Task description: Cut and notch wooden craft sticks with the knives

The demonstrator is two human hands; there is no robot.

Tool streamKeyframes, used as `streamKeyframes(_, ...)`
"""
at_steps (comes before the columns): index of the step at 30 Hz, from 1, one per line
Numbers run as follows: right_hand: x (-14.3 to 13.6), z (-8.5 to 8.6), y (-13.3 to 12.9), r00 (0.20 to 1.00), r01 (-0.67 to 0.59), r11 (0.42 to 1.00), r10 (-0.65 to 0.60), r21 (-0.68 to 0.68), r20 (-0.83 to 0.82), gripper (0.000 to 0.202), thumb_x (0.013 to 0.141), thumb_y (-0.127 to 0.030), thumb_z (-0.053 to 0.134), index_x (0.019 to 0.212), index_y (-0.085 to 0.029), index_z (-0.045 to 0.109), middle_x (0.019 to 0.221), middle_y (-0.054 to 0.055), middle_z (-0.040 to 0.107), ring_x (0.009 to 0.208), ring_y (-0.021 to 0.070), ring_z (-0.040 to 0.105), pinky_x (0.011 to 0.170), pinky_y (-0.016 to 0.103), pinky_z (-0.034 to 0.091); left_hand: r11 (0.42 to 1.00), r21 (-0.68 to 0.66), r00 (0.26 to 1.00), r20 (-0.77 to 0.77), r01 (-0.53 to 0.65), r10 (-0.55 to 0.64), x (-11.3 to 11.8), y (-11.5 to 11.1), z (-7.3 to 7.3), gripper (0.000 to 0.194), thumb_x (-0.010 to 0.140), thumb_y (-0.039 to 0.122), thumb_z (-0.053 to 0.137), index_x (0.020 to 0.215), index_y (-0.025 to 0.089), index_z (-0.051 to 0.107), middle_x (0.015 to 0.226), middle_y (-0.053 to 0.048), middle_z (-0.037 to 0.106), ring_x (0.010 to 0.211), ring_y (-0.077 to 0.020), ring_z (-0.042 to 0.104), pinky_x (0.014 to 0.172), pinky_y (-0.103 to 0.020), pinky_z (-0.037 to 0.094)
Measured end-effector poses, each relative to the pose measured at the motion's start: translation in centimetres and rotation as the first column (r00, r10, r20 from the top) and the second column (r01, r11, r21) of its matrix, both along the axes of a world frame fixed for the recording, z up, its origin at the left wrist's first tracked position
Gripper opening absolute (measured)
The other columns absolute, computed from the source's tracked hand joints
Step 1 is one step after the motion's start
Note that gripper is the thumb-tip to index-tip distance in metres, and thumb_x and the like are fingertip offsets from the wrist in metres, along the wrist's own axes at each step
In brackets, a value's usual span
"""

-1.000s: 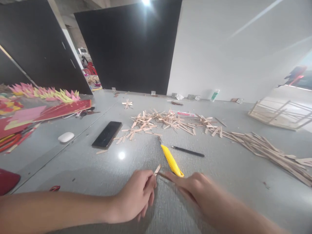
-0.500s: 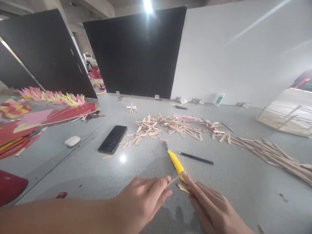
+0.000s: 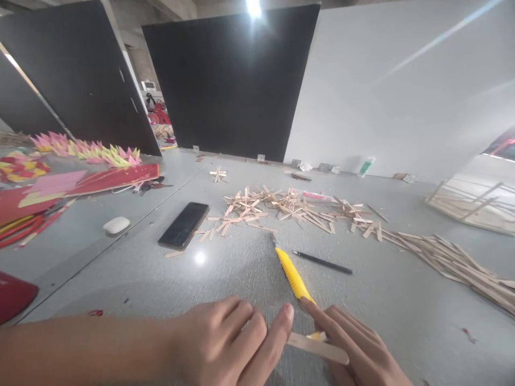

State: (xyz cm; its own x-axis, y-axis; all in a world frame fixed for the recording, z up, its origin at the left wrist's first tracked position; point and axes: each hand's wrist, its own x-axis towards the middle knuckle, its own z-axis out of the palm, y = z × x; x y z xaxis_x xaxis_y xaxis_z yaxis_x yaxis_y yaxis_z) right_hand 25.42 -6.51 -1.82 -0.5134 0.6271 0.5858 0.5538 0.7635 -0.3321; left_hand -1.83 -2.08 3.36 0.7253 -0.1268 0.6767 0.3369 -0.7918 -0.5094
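Note:
My left hand (image 3: 237,340) is closed round a flat wooden craft stick (image 3: 317,347), whose rounded end points right and reaches in front of my right hand's fingers. My right hand (image 3: 358,343) has its fingers stretched forward. Its index fingertip is at the near end of a yellow utility knife (image 3: 293,272), which lies with its blade pointing away; whether they touch is unclear. The right thumb is hidden. Beneath the held stick, a small pale piece (image 3: 317,336) partly shows. Beyond the knife lies a slim black pen-like tool (image 3: 324,262).
A loose heap of craft sticks (image 3: 281,206) spreads across the grey table, with a bundle of long strips (image 3: 454,262) at right. A phone (image 3: 184,225) and a white case (image 3: 116,225) lie left. Black panels (image 3: 229,80) stand behind; coloured paper pieces (image 3: 84,153) lie far left.
The stick between my hands has swung round, and its rounded end now points right and towards me. My left hand has turned and shifted nearer and to the right; the right hand stays almost in place.

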Motion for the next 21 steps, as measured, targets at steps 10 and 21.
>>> streamKeyframes(10, 0.2, -0.3, 0.0, 1.0, -0.009, 1.0, 0.009, -0.01, -0.007, 0.049, 0.1, -0.007, 0.045, 0.147, -0.014, 0.054, 0.082, 0.005, 0.067, 0.069, 0.0173, 0.066, 0.057, 0.026, 0.056, 0.99, -0.042, 0.988, 0.066, -0.138, 0.14, 0.4, -1.9, -1.5, 0.027, 0.098, 0.013, 0.057, 0.11, 0.014, 0.08, 0.06, 0.0, 0.065, 0.049, -0.0167, 0.061, 0.036, -0.03, 0.048)
streamKeyframes(21, 0.1, -0.5, -0.1, 1.0, -0.006, 1.0, 0.005, 0.019, 0.03, 0.048, 0.098, -0.002, 0.044, 0.143, -0.012, 0.054, 0.08, 0.005, 0.065, 0.073, 0.0176, 0.065, 0.056, 0.025, 0.054, 0.939, -0.24, 0.9, 0.304, -0.245, 0.312, 1.1, -3.9, -2.0, 0.018, 0.101, 0.023, 0.067, 0.116, 0.025, 0.079, 0.082, 0.002, 0.079, 0.065, -0.0209, 0.075, 0.058, -0.038, 0.061)
